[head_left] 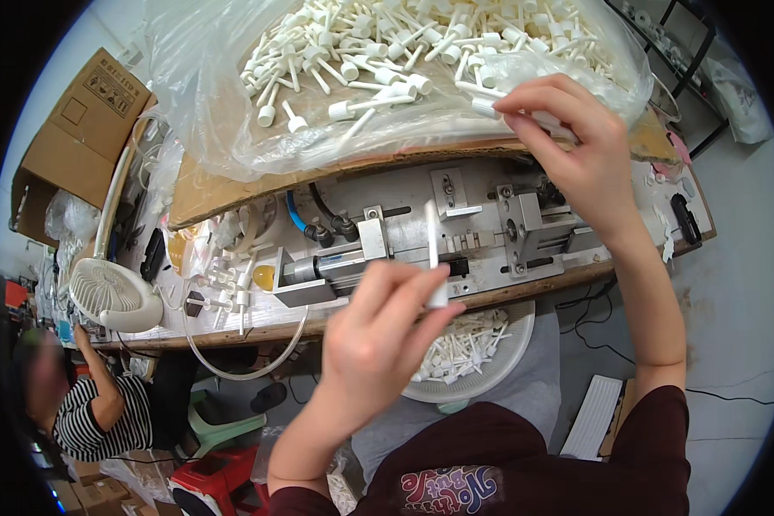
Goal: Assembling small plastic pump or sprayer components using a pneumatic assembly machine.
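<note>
My left hand [371,344] is closed in front of the metal fixture. Its fingertips pinch a white stemmed cap [433,236] by the cap end, the thin stem standing nearly upright. Up at the right, my right hand [580,142] pinches another white ribbed cap [484,107] between thumb and fingers, at the near edge of the pile; its stem is partly hidden by the hand. Many loose white stemmed caps [378,52] lie heaped on a clear plastic bag [202,112]. Below my hands on the bench sits the metal clamping fixture [529,228], with a cylinder and a blue air tube.
A cardboard sheet [232,189] under the bag overhangs the bench. A white basket [525,344] with more white pieces rests below the bench edge. At left are a white fan [116,292], a cardboard box [82,129], and a person in a striped shirt [103,421].
</note>
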The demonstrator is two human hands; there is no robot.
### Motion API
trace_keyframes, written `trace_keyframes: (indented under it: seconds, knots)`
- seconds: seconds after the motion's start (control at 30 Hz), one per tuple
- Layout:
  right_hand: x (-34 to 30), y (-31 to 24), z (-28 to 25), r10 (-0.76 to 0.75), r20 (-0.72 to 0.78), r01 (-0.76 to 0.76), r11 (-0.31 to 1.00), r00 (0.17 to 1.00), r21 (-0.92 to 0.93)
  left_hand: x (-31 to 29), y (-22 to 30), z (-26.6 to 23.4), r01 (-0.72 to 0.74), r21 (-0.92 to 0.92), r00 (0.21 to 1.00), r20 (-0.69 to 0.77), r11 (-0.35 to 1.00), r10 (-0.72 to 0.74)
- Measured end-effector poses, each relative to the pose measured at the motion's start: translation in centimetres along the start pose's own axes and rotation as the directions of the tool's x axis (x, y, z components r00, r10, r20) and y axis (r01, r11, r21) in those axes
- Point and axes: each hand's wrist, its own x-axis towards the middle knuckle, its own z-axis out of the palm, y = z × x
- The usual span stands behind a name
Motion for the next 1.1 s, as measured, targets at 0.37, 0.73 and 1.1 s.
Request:
trace_keyframes:
  seconds: [0.37,0.73,1.1]
  knots:
    - [-8.0,-4.1,-1.2,0.447,0.077,-0.443,0.819,0.891,0.365,-2.2,-2.0,5.8,-0.075,0.288,0.997,0.053,0.955,0.063]
    - [-10.8,-4.8,-1.9,0.378,0.108,-0.393,0.867,0.919,0.307,-1.0,-2.0,5.8,-0.047,0.332,0.998,0.059,0.942,0.029]
    - [-12.3,-5.2,-0.1,0.187,0.223,-0.257,0.902,0.957,0.346,-1.7,-0.9,4.6,0.570,-0.744,0.808,0.430,0.350,-0.403]
